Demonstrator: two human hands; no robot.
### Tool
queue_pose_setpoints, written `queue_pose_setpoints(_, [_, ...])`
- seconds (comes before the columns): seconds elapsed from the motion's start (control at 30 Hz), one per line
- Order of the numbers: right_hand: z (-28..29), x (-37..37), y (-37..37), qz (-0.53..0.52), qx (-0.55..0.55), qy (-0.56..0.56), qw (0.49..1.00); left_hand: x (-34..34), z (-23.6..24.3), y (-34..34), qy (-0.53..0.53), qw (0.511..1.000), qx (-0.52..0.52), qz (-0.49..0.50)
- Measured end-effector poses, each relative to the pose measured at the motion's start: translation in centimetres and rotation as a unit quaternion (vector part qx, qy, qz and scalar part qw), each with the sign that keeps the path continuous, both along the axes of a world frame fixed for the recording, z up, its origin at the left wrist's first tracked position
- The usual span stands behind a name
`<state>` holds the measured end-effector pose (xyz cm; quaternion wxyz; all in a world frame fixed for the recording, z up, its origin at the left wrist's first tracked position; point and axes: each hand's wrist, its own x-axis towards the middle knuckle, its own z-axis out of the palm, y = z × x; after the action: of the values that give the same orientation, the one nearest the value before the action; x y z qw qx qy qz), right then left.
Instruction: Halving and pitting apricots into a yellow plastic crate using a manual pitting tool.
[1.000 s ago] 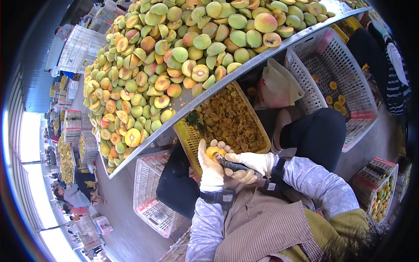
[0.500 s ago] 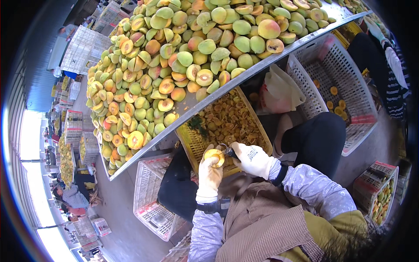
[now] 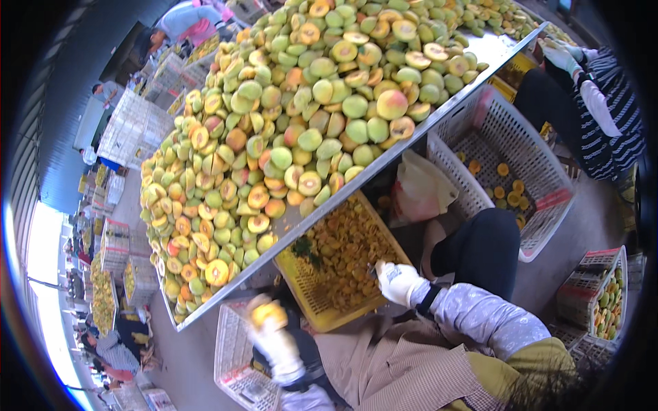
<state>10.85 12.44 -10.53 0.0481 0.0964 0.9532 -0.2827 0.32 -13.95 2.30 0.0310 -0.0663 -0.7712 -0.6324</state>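
Observation:
My gloved left hand [image 3: 271,332], blurred, holds a yellow-orange fruit piece [image 3: 267,314] low at the left, over a white crate [image 3: 226,346]. My gloved right hand [image 3: 401,281] is closed on a small tool [image 3: 377,269], mostly hidden by the hand, at the right edge of a yellow crate [image 3: 298,298] full of scraps and small fruit pieces. Above both hands, a sloped metal-edged table [image 3: 439,118] carries a large heap of green, yellow and reddish fruit [image 3: 322,103], many of them halved.
At the right stand a white crate [image 3: 538,140] with several fruit halves, a pale bag [image 3: 421,185] and a crate of fruit [image 3: 589,294]. A co-worker's gloved hands [image 3: 558,58] and striped sleeve show at top right. Other workers [image 3: 171,27] and stacked crates [image 3: 133,127] line the left.
My hands have separated: the left moved left and down with the fruit piece, the right stayed near the yellow crate with the tool. The whole view has shifted as the head moved.

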Motion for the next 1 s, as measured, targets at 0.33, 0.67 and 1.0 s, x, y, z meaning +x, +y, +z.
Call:
queue_pose_setpoints(0.33, [3.1, 1.1, -1.0, 0.038, -0.088, 0.093, 0.991, -12.7, 0.4, -9.9, 0.277, 0.736, -0.613, 0.078])
queue_pose_setpoints(0.67, [-7.1, -1.7, -3.4, 0.003, -0.056, 0.225, 0.973, -28.2, -5.2, 15.5, 0.871, 0.154, -0.467, 0.018])
queue_pose_setpoints(1.0, [-2.7, -1.0, 0.0, 0.011, -0.114, 0.132, 0.985, -20.0, 0.4, 19.6, 0.294, 0.675, -0.55, -0.396])
